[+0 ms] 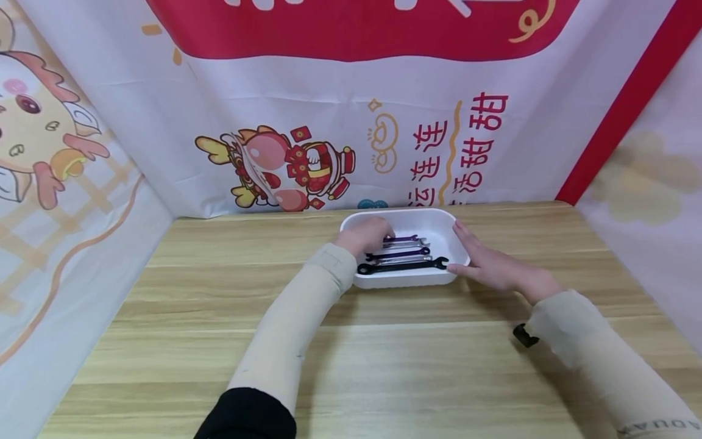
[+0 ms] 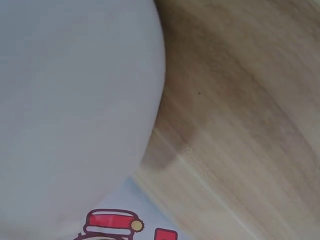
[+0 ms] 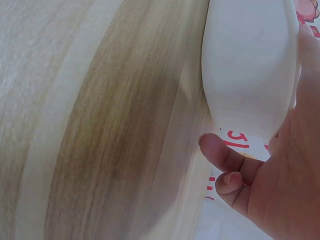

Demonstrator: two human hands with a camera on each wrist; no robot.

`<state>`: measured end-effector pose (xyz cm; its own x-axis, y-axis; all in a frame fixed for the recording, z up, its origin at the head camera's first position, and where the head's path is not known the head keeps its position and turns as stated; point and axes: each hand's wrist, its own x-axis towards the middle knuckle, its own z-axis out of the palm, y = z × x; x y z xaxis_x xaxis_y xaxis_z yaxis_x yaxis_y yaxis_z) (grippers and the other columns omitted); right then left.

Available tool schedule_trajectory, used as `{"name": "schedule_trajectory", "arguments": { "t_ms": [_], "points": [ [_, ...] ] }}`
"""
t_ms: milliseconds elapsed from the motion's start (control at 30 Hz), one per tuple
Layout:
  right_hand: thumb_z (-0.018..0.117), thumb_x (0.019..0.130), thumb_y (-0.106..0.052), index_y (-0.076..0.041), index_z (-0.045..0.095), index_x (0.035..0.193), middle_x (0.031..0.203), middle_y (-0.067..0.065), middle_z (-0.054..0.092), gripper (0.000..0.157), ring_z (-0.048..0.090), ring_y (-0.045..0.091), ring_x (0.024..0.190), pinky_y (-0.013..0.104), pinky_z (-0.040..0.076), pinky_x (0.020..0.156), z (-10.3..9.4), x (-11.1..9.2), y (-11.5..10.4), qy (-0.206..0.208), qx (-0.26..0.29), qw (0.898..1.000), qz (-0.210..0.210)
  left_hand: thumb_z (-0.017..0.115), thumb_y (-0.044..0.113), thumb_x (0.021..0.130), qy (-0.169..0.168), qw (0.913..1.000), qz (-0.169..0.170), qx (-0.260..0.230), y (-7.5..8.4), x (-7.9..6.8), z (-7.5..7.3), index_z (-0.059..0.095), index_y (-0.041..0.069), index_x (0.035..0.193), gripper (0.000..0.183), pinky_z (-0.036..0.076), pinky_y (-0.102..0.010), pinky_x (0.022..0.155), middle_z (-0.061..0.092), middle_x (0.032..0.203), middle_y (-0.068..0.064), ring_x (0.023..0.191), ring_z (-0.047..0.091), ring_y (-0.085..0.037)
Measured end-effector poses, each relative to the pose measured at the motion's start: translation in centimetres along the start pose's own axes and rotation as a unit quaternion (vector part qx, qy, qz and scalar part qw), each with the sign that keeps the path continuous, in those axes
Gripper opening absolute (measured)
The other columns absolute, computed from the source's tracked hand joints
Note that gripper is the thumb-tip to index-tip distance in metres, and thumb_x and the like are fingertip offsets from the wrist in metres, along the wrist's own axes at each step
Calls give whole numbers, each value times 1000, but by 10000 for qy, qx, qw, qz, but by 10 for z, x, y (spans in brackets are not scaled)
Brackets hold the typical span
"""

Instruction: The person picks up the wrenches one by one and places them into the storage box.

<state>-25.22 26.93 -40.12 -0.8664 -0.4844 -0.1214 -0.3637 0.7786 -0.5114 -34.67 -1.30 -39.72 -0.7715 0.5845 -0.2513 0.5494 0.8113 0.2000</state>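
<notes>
A white plastic tray (image 1: 395, 279) stands at the back of the table with several combination wrenches lying side by side in it. The nearest is a long black wrench (image 1: 403, 266); behind it are silver and dark purple ones. My left hand (image 1: 364, 236) reaches over the tray's left end, fingers bent down at the left end of the rearmost purple wrench (image 1: 403, 239). Its fingertips are hidden, so I cannot tell whether they pinch that wrench. My right hand (image 1: 496, 263) holds the tray's right end, thumb at the front corner and fingers along the side rim.
The wood-grain table (image 1: 417, 353) ends at a printed white cloth (image 1: 230, 91) hanging right behind the tray. More printed cloth hangs at both sides. A small black object (image 1: 524, 335) shows at the right sleeve's cuff.
</notes>
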Motion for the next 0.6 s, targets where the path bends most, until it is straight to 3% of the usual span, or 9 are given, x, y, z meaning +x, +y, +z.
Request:
{"name": "schedule_trajectory", "arguments": {
  "t_ms": [233, 600],
  "points": [
    [54, 104, -47, -1, -6, 162, 168, 16, -15, 95, 1, 47, 152, 62, 12, 118, -3, 2, 0, -92, 10, 10000, -29, 60, -3, 94, -92, 9993, -198, -303, 0, -8, -4, 67, 14, 138, 47, 39, -33, 113, 61, 141, -5, 133, 52, -20],
    [58, 104, -42, 1, -2, 162, 168, 19, -13, 94, 0, 49, 151, 64, 12, 118, -8, 2, 7, -127, 72, 9999, -68, 61, 8, 101, 22, 9971, 207, -732, -1, -13, -15, 62, 12, 143, 42, 40, -34, 112, 57, 147, -3, 137, 49, -20]
  ]
}}
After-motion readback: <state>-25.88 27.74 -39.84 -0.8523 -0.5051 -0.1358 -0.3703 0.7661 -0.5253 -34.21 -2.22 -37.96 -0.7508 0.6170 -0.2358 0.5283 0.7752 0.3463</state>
